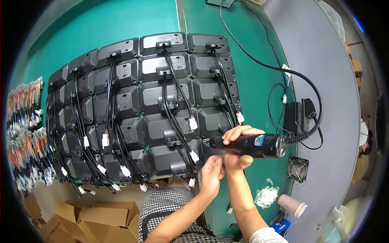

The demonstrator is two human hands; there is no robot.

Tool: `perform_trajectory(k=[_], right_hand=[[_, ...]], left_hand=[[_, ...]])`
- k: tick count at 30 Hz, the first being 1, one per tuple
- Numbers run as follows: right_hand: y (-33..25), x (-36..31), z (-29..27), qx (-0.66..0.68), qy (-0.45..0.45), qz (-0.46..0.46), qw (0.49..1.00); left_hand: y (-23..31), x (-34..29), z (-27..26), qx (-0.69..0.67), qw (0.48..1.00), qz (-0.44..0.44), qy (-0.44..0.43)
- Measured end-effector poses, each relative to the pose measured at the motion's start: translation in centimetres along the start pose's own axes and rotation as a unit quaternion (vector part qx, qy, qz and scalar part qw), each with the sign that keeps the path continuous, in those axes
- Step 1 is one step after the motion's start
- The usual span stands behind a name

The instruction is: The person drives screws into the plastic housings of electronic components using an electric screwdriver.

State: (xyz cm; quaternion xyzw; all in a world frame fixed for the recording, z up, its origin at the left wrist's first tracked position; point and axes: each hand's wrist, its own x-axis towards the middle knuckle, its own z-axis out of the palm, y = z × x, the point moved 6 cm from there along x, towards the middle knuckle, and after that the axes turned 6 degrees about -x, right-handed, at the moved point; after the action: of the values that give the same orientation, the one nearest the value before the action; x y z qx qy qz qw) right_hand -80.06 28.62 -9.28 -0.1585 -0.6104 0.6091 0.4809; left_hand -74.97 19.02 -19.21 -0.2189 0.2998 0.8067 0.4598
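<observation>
My right hand (239, 152) is wrapped round a black electric screwdriver (253, 146), which lies nearly level with its tip pointing left. The tip is over the nearest right-hand housing in rows of black plastic housings (166, 119). Beside that housing's near edge, just below the screwdriver, my left hand (212, 174) has its thumb and fingers pinched together; anything between them is too small to make out. Black cables (172, 117) with white connectors (194, 156) run from the housings towards me. The part under the right hand is hidden.
The screwdriver's cord (310, 85) loops at the right, near a black power adapter (292, 116). Nearer me are a small fan (298, 169), a heap of white strands (267, 194) and a pink cup (291, 205). Wire bundles (28, 158) lie far left; cardboard boxes (101, 222) stand below.
</observation>
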Motion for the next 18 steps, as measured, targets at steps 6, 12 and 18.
perform_trajectory(k=[6, 12, 18], right_hand=[[0.8, -0.7, 0.1, -0.016, -0.021, -0.017, 1.0], [1.1, -1.2, 0.6, 0.051, -0.073, -0.045, 0.995], [1.2, -0.7, 0.6, 0.037, -0.036, 0.003, 0.999]], left_hand=[[-0.6, 0.9, -0.7, -0.009, 1.0, 0.008, -0.028], [0.0, 1.0, -0.3, 0.023, 0.999, 0.035, 0.02], [-0.7, 1.1, -1.4, 0.003, 0.999, -0.028, -0.017]])
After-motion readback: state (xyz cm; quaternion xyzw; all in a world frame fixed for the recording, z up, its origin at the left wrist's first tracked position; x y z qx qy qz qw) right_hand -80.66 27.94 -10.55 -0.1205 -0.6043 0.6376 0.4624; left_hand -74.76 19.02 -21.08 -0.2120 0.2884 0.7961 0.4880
